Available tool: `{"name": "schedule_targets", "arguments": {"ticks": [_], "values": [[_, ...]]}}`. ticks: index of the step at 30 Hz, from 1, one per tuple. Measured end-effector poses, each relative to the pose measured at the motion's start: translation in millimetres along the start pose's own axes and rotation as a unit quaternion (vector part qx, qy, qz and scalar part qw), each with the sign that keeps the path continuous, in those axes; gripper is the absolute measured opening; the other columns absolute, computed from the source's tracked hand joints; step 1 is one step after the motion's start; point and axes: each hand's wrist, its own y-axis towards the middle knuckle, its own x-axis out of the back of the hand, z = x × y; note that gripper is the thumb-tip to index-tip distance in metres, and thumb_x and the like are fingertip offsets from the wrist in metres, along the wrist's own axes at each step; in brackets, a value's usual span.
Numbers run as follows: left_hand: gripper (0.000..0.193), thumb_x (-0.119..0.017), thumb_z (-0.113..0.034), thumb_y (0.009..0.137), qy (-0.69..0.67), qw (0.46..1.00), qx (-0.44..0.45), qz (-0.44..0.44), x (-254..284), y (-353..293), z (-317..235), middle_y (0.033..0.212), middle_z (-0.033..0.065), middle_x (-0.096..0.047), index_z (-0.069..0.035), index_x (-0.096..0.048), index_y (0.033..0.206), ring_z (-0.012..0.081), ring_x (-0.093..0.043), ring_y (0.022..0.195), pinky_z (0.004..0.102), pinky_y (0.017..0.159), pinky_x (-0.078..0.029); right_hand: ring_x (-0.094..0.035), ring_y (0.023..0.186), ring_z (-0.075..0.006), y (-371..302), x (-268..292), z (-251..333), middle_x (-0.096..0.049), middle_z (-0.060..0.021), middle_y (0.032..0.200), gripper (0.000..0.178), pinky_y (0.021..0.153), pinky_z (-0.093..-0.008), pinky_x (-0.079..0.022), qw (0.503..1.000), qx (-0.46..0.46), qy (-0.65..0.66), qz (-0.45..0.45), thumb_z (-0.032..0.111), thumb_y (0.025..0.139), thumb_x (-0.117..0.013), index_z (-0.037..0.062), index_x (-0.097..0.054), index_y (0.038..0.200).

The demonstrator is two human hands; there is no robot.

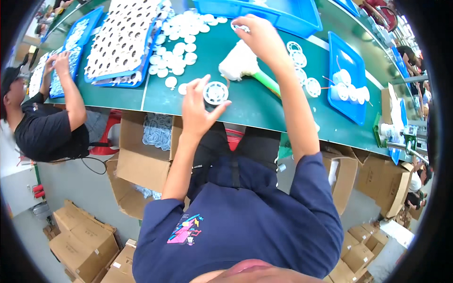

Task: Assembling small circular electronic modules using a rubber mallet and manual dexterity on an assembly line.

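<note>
Using the green-handled tool (pixel 238 62) as the landmark: left hand (pixel 195 104) is on its near-left side, fingers up and thumb stuck out, half open around the rim of a white slotted disc (pixel 216 93) it's got hold of. Right arm stretches past the tool's right side, crossing the handle's end. That right hand (pixel 258 38) curls down just beyond the tool's head, fingertips nearly together at a white ring (pixel 241 28); can't tell if it's pinched or just touched.
</note>
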Motion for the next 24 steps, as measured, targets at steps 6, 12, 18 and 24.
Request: {"name": "schedule_targets", "arguments": {"ticks": [6,12,18,24], "values": [[0.071,-0.086,-0.031,0.079,-0.066,0.996,0.001,0.062,7,2,-3,0.121,0.0153,-0.062,-0.009,-0.056,0.139,0.0372,-0.067,0.105,0.0443,0.087,-0.056,-0.069,0.103,-0.0448,67,-113,2,-0.062,-0.0257,0.126,0.028,0.09,-0.0515,-0.058,0.982,0.035,-0.118,0.144,0.013,0.092,-0.064,0.0033,-0.063,0.119],[0.062,-0.089,-0.036,0.076,-0.037,0.998,0.005,0.051,11,3,-5,0.115,0.0121,-0.062,-0.014,-0.064,0.128,0.0341,-0.068,0.101,0.0441,0.084,-0.056,-0.071,0.094,-0.0445,66,-130,-1,-0.065,-0.0265,0.113,0.029,0.08,-0.0536,-0.06,0.993,0.025,-0.083,0.082,0.01,0.089,-0.063,0.0004,-0.06,0.116],[0.064,-0.089,-0.036,0.076,-0.039,0.997,0.015,0.07,6,2,-1,0.118,0.0132,-0.061,-0.013,-0.062,0.13,0.0346,-0.067,0.102,0.0445,0.084,-0.056,-0.07,0.1,-0.0454,63,-129,4,-0.061,-0.025,0.126,0.039,0.085,-0.0538,-0.059,0.993,0.03,-0.095,0.06,0.015,0.089,-0.061,0.0055,-0.061,0.127],[0.071,-0.089,-0.035,0.075,-0.003,0.997,-0.068,0.036,4,5,0,0.124,0.0147,-0.063,-0.008,-0.058,0.133,0.0352,-0.065,0.11,0.0445,0.093,-0.052,-0.07,0.103,-0.0405,67,-134,-3,-0.066,-0.0212,0.119,0.032,0.084,-0.0505,-0.059,0.986,0.075,-0.123,0.086,0.008,0.091,-0.058,0.0072,-0.064,0.123]]}}
